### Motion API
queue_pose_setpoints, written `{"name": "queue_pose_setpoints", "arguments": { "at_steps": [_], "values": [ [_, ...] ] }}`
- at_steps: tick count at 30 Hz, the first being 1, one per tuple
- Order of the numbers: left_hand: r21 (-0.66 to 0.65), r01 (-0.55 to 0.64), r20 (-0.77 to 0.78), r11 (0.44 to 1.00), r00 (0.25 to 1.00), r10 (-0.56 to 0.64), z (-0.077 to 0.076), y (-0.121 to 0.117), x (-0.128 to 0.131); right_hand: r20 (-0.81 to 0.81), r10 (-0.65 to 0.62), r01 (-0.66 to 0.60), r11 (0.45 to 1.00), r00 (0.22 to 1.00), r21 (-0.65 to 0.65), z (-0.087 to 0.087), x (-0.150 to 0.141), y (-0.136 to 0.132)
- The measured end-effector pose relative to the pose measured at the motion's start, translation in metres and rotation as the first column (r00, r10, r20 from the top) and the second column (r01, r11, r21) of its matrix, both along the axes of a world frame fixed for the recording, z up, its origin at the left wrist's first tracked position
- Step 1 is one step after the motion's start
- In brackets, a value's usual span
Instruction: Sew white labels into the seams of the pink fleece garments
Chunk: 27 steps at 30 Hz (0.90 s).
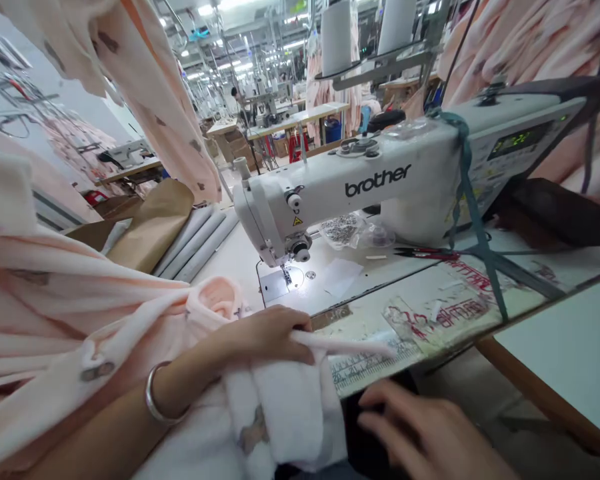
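Observation:
My left hand point(275, 333), a metal bangle point(155, 397) on its wrist, is closed on the pale pink fleece garment point(280, 407) at the table's front edge. A narrow strip of the same fabric point(350, 343) sticks out to the right from under its fingers, over the printed ruler point(370, 363). My right hand point(420, 427) is lower right, below the table edge, blurred, its fingers apart and holding nothing I can see. Behind the left hand stands the white sewing machine point(330, 193), its lit needle and presser foot point(286, 275) with no fabric beneath.
Small scissors or snips point(425, 253), a plastic bag of small metal parts point(343, 230) and a white paper scrap point(343, 277) lie on the machine bed. Grey fabric rolls point(195, 240) and brown paper point(155, 220) are at left. Pink garments point(175, 113) hang overhead. Thread cones point(336, 40) stand above.

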<state>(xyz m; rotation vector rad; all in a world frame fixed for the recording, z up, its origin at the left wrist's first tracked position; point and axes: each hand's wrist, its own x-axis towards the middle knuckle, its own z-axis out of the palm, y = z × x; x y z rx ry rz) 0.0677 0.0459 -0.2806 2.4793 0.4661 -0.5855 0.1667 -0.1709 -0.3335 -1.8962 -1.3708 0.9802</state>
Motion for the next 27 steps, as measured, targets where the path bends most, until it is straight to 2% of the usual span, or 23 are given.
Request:
{"name": "queue_pose_setpoints", "arguments": {
  "at_steps": [2, 4, 7, 10, 12, 15, 18, 20, 21, 23, 24, 25, 27],
  "values": [
    [-0.02, -0.051, 0.041, 0.999, 0.998, 0.052, -0.002, 0.002, -0.001, 0.059, 0.033, -0.036, 0.999, 0.998, 0.037, 0.014, 0.004, 0.009],
    [-0.037, -0.078, 0.059, 0.996, 0.995, 0.08, 0.005, 0.003, 0.0, 0.126, 0.105, -0.102, 0.994, 0.986, -0.032, 0.021, -0.003, 0.023],
    [-0.099, -0.107, 0.054, 0.989, 0.992, 0.113, 0.014, 0.005, 0.001, 0.239, 0.095, -0.059, 0.986, 0.966, -0.154, 0.012, -0.024, 0.039],
    [-0.177, -0.097, 0.073, 0.98, 0.991, 0.111, 0.013, 0.007, 0.0, 0.254, 0.039, -0.009, 0.993, 0.966, -0.12, -0.007, -0.036, 0.04],
    [-0.177, -0.088, 0.097, 0.98, 0.99, 0.106, 0.009, 0.007, -0.001, 0.262, 0.038, -0.01, 0.994, 0.964, -0.107, -0.015, -0.037, 0.036],
    [-0.122, -0.149, 0.102, 0.981, 0.981, 0.162, 0.004, 0.005, -0.001, 0.3, 0.114, -0.055, 0.978, 0.947, -0.2, -0.017, -0.032, 0.027],
    [-0.101, -0.19, 0.115, 0.977, 0.973, 0.201, 0.001, -0.001, 0.0, 0.286, 0.185, -0.106, 0.957, 0.94, -0.271, -0.007, -0.018, 0.023],
    [-0.113, -0.174, 0.148, 0.978, 0.971, 0.19, 0.001, -0.004, -0.001, 0.264, 0.116, -0.083, 0.987, 0.958, -0.135, 0.006, -0.001, 0.026],
    [-0.125, -0.167, 0.165, 0.978, 0.968, 0.187, 0.001, -0.005, -0.002, 0.269, 0.065, -0.067, 0.998, 0.961, -0.001, 0.013, 0.009, 0.029],
    [-0.152, -0.16, 0.186, 0.975, 0.965, 0.188, 0.001, -0.007, -0.004, 0.304, 0.002, -0.088, 0.96, 0.953, 0.267, 0.028, 0.029, 0.04],
    [-0.165, -0.16, 0.19, 0.973, 0.963, 0.19, 0.001, -0.006, -0.005, 0.321, 0.016, -0.129, 0.934, 0.947, 0.334, 0.033, 0.037, 0.048],
    [-0.176, -0.161, 0.194, 0.971, 0.962, 0.194, 0.001, -0.006, -0.006, 0.317, 0.067, -0.178, 0.925, 0.946, 0.337, 0.036, 0.044, 0.056],
    [-0.194, -0.16, 0.195, 0.968, 0.961, 0.198, 0.0, -0.002, -0.008, 0.223, 0.193, -0.242, 0.944, 0.956, 0.223, 0.038, 0.054, 0.075]
  ]
}}
